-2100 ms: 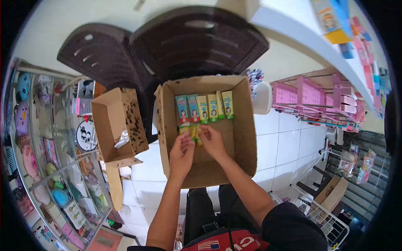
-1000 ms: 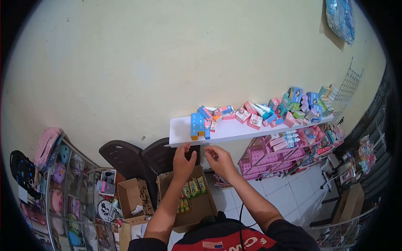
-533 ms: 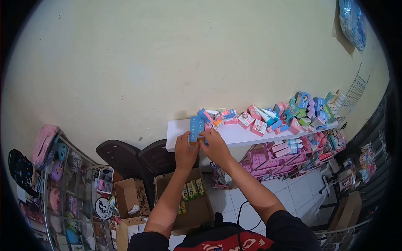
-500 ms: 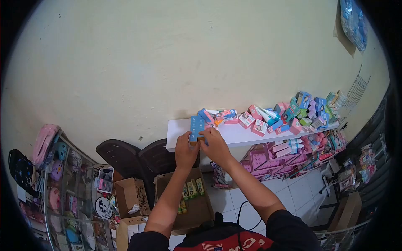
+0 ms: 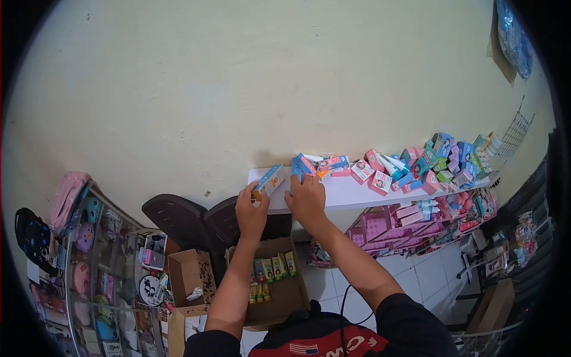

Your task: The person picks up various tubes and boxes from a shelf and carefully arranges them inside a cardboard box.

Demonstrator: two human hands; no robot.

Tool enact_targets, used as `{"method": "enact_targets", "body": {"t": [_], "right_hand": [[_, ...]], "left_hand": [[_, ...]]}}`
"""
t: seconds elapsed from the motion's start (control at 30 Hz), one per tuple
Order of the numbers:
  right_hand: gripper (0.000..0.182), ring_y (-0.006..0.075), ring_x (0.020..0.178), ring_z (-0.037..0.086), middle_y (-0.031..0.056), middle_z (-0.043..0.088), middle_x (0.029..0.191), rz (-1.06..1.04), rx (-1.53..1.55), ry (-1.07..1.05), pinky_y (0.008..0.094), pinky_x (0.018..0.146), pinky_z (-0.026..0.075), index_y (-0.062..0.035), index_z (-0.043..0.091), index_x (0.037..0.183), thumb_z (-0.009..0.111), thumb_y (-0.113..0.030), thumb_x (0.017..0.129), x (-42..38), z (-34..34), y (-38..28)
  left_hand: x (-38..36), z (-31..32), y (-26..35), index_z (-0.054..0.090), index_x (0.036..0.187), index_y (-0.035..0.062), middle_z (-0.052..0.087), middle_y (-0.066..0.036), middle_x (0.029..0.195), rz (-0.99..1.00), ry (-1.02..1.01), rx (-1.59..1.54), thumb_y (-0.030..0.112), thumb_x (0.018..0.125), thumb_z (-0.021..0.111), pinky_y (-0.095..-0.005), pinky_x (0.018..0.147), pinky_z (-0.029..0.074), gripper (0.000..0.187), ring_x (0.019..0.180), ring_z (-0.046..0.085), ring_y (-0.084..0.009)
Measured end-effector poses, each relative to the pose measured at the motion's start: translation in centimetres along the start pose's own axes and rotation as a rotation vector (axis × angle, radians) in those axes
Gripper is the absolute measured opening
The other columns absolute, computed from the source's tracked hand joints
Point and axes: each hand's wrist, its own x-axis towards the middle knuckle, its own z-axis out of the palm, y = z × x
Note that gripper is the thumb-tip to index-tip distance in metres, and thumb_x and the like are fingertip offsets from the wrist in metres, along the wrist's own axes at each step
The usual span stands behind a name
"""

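L hand (image 5: 251, 213) clamped on near end of blue-and-yellow box (image 5: 270, 180), tilted over white shelf (image 5: 338, 197) — fingers hide that end. R hand (image 5: 307, 199), well apart from L, covers part of blue box (image 5: 296, 169); can't tell its grip.

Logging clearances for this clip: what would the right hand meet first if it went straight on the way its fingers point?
Most likely the blue-and-pink box on the white shelf, just beyond the right hand; depth is unclear, so they may already touch.
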Motion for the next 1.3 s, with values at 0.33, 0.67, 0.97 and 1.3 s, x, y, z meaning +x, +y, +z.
{"method": "enact_targets", "body": {"t": [0.33,0.67,0.97,1.3], "right_hand": [[0.038,0.0330,0.086,0.064,0.0186,0.060,0.096,0.216,0.564,0.160,0.0413,0.074,0.053,0.0022,0.060,0.115,0.068,-0.013,0.080,-0.1,-1.3,-2.0],[0.047,0.0149,0.087,0.066,0.0108,0.062,0.104,0.709,1.383,-0.326,0.0280,0.068,0.059,0.0086,0.049,0.134,0.060,-0.009,0.092,-6.5,-2.5,-3.1],[0.037,0.0179,0.100,0.062,0.0100,0.060,0.109,0.905,1.510,-0.524,0.0336,0.077,0.056,0.0029,0.048,0.127,0.054,-0.004,0.091,-15.7,1.7,-3.5],[0.058,0.0171,0.086,0.060,0.0093,0.059,0.104,1.222,1.171,-0.729,0.0322,0.064,0.051,-0.0063,0.040,0.129,0.068,-0.034,0.086,-27.8,8.1,-3.8]], "left_hand": [[-1.0,-4.4,-0.9,0.054,0.130,-0.0039,0.064,-0.007,0.105,-0.428,0.052,-0.607,0.007,0.094,0.060,-0.0277,0.077,0.053,0.038,0.088,0.063,-0.0114],[-6.7,-8.1,-2.2,0.048,0.133,0.0022,0.062,-0.005,0.110,-0.675,-0.196,-1.072,0.009,0.094,0.043,-0.0344,0.084,0.052,0.040,0.093,0.060,-0.0149],[-15.8,-8.0,-4.6,0.055,0.110,0.0103,0.056,-0.003,0.085,-1.056,-0.097,-1.043,0.047,0.095,0.041,-0.0361,0.069,0.047,0.042,0.078,0.056,-0.0195],[-27.8,-8.6,-10.5,0.046,0.120,0.0080,0.055,-0.003,0.103,-1.391,-0.298,-0.761,0.031,0.089,0.073,-0.0373,0.073,0.056,0.047,0.076,0.058,-0.0161]]}}
